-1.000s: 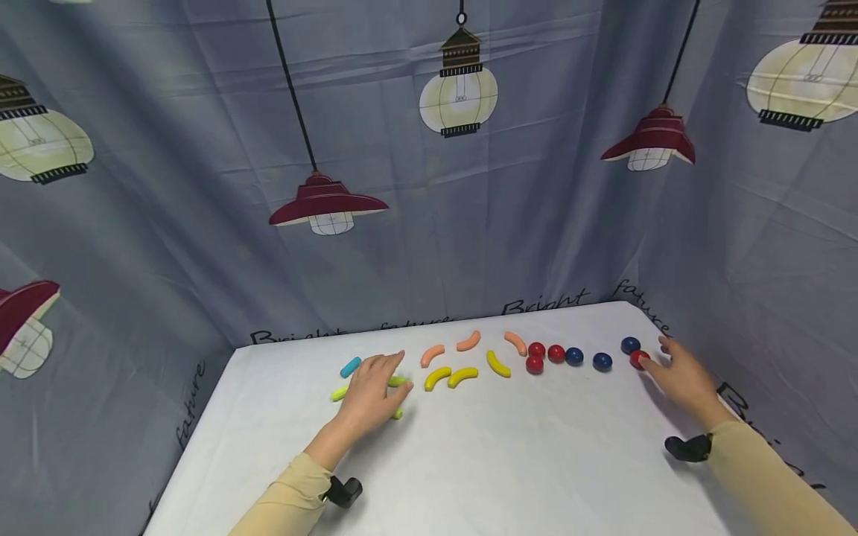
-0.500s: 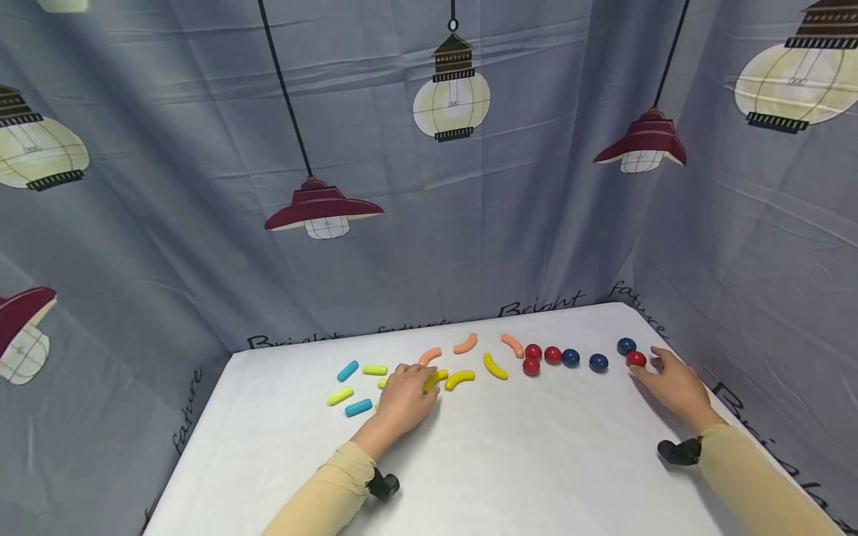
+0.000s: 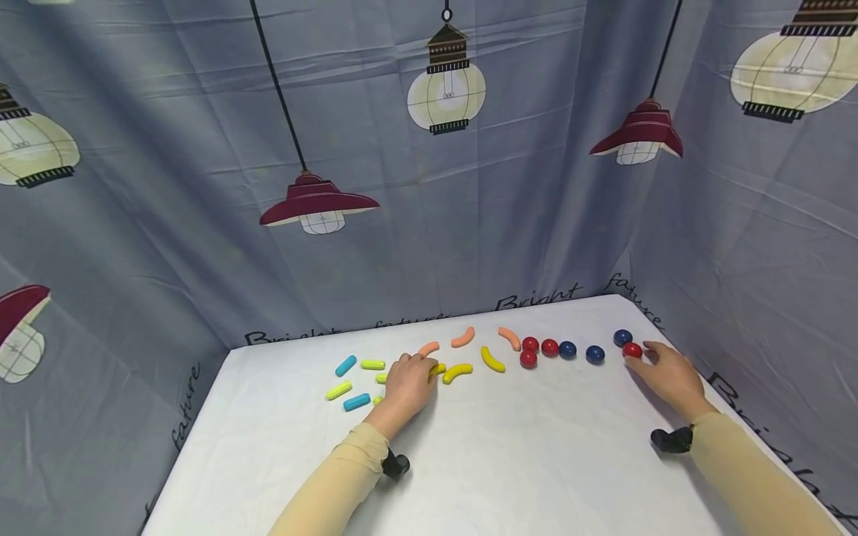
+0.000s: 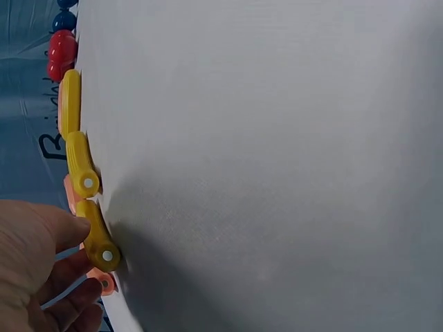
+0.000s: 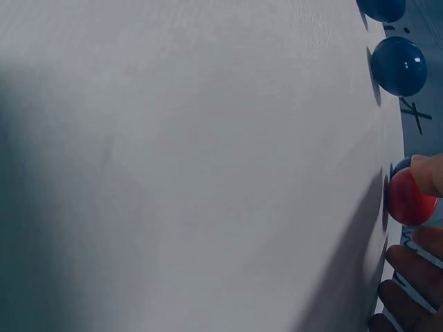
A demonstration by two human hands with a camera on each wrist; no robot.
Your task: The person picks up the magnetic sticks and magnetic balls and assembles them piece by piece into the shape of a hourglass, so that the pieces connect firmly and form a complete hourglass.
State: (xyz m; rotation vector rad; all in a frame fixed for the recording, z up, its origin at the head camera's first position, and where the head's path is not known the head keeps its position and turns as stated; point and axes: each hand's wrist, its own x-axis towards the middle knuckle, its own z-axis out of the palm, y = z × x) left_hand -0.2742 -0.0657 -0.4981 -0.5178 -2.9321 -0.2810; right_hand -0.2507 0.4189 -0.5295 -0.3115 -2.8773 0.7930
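My left hand [image 3: 410,383] pinches a small yellow toy banana [image 4: 98,238] between thumb and fingers, low at the table surface. Two more yellow toy bananas, one [image 3: 457,373] close by and one [image 3: 492,359] farther right, lie beside it. Past the left fingertips is an orange curved piece [image 3: 429,348]. At the right end of the table, my right hand [image 3: 670,378] holds a glossy red ball [image 5: 408,200], thumb on its near side. A dark blue ball [image 3: 623,338] sits right behind that red ball.
Red balls [image 3: 550,348] and blue balls [image 3: 594,355] lie between the hands. More orange pieces [image 3: 462,338] are near the back edge. Left of the left hand are blue sticks [image 3: 345,365] and yellow-green sticks [image 3: 338,390]. A grey curtain [image 3: 429,246] hangs behind the white table [image 3: 523,461].
My left hand has moved right from the yellow-green sticks to the leftmost toy banana and closed its fingers on it. The right hand has stayed at the red ball, its fingers drawing in around it.
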